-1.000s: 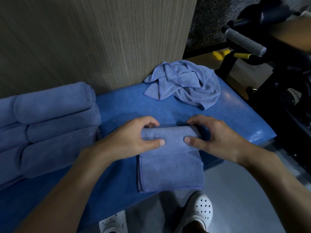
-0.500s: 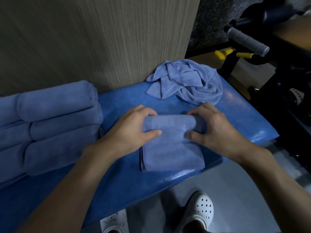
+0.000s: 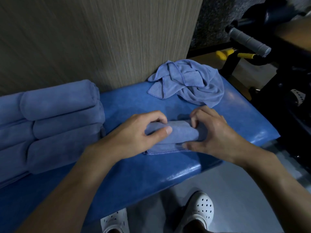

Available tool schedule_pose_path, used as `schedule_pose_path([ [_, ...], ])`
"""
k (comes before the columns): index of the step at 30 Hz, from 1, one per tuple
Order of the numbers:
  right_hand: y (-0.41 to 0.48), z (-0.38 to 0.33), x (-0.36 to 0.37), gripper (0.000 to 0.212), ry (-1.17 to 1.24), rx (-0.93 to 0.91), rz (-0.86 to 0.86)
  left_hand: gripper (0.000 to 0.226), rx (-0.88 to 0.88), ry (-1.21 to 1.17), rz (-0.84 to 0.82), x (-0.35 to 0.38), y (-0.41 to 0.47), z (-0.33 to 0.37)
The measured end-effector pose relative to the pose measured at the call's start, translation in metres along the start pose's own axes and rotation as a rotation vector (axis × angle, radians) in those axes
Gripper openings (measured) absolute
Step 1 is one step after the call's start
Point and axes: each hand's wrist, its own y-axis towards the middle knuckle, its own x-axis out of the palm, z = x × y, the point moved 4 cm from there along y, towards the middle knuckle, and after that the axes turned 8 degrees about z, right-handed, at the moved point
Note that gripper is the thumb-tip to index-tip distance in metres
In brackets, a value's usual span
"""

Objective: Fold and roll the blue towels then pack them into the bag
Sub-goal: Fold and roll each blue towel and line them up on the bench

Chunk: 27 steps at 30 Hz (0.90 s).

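A blue towel (image 3: 178, 133) lies almost fully rolled on the blue padded bench (image 3: 151, 169), with only a short flat strip showing at its near edge. My left hand (image 3: 139, 132) grips the left end of the roll, thumb on top. My right hand (image 3: 212, 130) grips the right end, fingers curled over it. A crumpled blue towel (image 3: 190, 81) lies at the back of the bench by the wall. Several rolled blue towels (image 3: 55, 125) are stacked at the left. No bag is in view.
A wood-grain wall panel (image 3: 101, 39) stands behind the bench. Black gym equipment with a grey grip (image 3: 249, 42) and yellow parts fills the right side. My feet in white perforated clogs (image 3: 200, 211) stand on the grey floor below the bench's front edge.
Both hands have kept rolling the towel. The flat part that hung over the bench's front edge has been drawn up into the roll, leaving a short strip.
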Motion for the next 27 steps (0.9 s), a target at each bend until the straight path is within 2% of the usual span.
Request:
schedule_pose_path([
  [5, -0.001, -0.001, 0.0, 0.037, 0.176, -0.014, 0.026, 0.023, -0.037, 0.004, -0.042, 0.004, 0.001, -0.008],
  [8, -0.002, 0.002, 0.0, 0.037, 0.264, 0.06, 0.005, 0.042, -0.098, 0.034, -0.081, 0.007, -0.001, -0.015],
  [11, -0.005, 0.01, 0.001, 0.033, 0.226, 0.135, -0.059, 0.053, -0.115, 0.066, -0.122, 0.008, -0.001, -0.016],
  [15, -0.009, 0.014, 0.003, 0.073, 0.081, 0.205, -0.172, 0.055, -0.112, 0.081, -0.148, 0.01, -0.001, -0.014],
  [17, -0.009, 0.012, 0.002, 0.083, 0.064, 0.223, -0.181, 0.055, -0.118, 0.086, -0.155, 0.01, -0.001, -0.012],
  [19, -0.008, 0.01, 0.002, 0.076, 0.084, 0.227, -0.194, 0.055, -0.13, 0.105, -0.169, 0.01, -0.001, -0.012],
  [21, -0.007, 0.008, 0.002, 0.056, 0.103, 0.22, -0.199, 0.055, -0.152, 0.129, -0.183, 0.01, -0.001, -0.013],
  [23, -0.007, 0.008, 0.003, 0.044, 0.133, 0.251, -0.195, 0.056, -0.169, 0.151, -0.185, 0.009, -0.003, -0.013],
  [27, -0.011, 0.0, 0.002, 0.042, 0.314, 0.31, -0.122, 0.052, -0.186, 0.104, -0.096, 0.003, -0.009, -0.011],
])
